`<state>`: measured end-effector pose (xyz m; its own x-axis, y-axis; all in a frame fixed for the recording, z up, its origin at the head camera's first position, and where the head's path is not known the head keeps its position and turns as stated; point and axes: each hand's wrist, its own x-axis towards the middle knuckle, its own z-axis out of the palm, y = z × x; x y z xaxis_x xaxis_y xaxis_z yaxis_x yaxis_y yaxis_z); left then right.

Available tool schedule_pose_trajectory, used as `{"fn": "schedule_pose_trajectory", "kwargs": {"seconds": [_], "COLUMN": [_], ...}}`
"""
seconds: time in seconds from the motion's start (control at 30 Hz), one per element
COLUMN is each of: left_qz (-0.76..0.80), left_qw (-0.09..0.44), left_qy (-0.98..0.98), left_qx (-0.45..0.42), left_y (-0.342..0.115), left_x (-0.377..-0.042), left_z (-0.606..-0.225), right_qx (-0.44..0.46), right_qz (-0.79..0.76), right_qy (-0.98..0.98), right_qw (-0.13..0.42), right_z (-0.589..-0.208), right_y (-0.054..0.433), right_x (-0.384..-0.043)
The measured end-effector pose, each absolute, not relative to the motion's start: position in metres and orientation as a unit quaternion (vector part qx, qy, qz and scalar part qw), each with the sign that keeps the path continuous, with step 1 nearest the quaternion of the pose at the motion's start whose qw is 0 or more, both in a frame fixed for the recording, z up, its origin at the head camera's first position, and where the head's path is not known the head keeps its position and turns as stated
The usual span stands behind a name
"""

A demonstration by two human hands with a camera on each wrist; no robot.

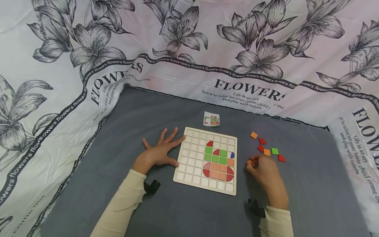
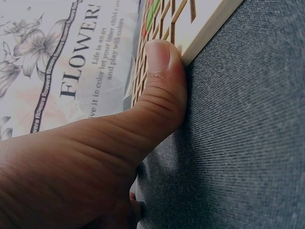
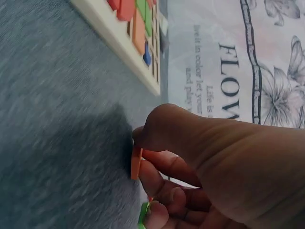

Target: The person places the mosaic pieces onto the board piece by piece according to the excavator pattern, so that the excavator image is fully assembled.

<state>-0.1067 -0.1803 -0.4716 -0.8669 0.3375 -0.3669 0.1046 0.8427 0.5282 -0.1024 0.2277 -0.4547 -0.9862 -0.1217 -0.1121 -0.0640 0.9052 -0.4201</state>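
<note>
1. Your board (image 1: pixel 189 153) is partly filled (nice), loose tiles (image 1: pixel 274 151) left at right.
2. Your right hand (image 1: pixel 265 170) pinches an orange tile (image 3: pixel 136 165) nearby.
3. Your left hand (image 1: pixel 160 152), spread, touches the board's edge.

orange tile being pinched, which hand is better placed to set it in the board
Probably the right hand: it pinches the orange tile, off the board's right side. The left hand touches the left edge, so it seems better suited to steadying.

Draped work nook (room type unclear): floral fabric (image 1: pixel 207 49), grey surface (image 1: pixel 201 214)
</note>
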Motion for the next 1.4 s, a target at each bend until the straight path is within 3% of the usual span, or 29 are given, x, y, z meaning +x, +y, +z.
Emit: {"fn": "schedule_pose_trajectory", "kwargs": {"seconds": [0.63,1.4], "left_qz": [0.241,0.243], "left_qw": [0.236,0.222], "left_qy": [0.935,0.937], "left_qx": [0.113,0.117], "left_y": [-0.179,-0.181], "left_x": [-0.106,-0.107], "left_z": [-0.473,-0.472], "right_qx": [-0.273,-0.283], "right_qz": [-0.209,-0.208], "right_qy": [0.938,0.931], "right_qw": [0.045,0.099], "right_z": [-0.451,-0.457], "right_y": [0.146,0.135], "right_x": [-0.161,-0.17]}}
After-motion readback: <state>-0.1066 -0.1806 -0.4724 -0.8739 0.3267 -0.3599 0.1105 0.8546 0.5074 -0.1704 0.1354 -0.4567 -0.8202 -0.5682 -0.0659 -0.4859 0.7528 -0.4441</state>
